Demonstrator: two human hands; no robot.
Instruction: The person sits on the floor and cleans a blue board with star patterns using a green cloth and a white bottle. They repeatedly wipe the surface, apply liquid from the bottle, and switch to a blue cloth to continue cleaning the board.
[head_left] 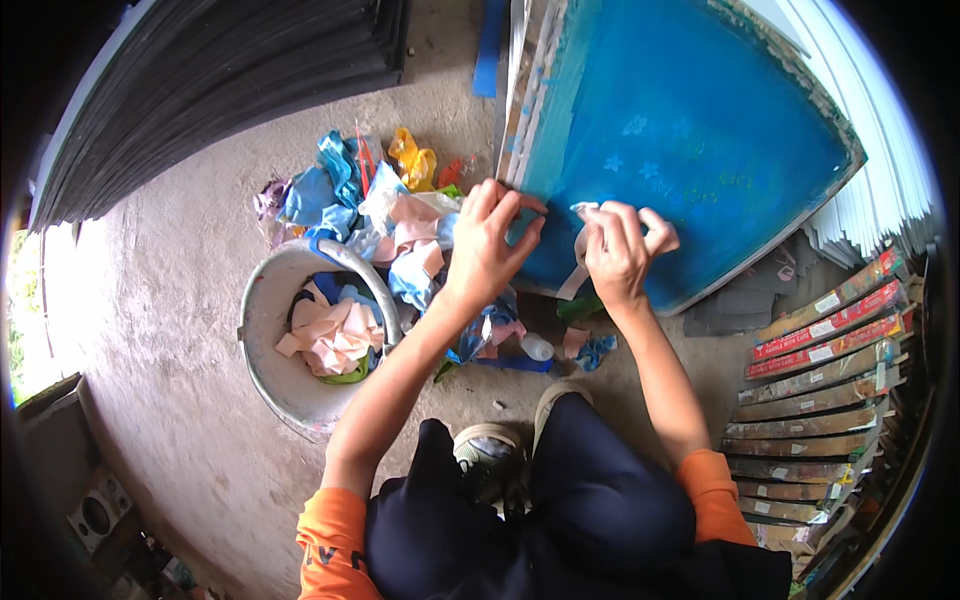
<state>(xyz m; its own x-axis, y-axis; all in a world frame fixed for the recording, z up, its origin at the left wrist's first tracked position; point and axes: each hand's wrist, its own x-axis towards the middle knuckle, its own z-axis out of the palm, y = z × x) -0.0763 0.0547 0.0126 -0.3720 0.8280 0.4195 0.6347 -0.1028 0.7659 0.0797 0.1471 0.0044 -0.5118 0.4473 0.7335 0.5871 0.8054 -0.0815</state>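
Observation:
A blue screen-printing frame (pixel 690 130) leans in front of me, with pale flower marks on its mesh and a worn, taped border. My right hand (pixel 620 250) is closed over its lower part, pinching a pale strip of tape (pixel 573 282); the strip hangs down beside the fingers, and a whitish end shows at the fingertips. By the frame's lower left corner is my left hand (pixel 490 240), its fingers curled and the thumb bent toward the index finger. Whatever lies between those fingertips is too small to make out.
A grey bucket (pixel 262 330) with crumpled peach and coloured scraps stands at left. Beyond it, more scraps (pixel 335 195) cover the floor near a small white bottle (pixel 537 347). Several edge-on frames (pixel 800 430) line the right. Dark stacked sheets (pixel 240 80) stand at far left.

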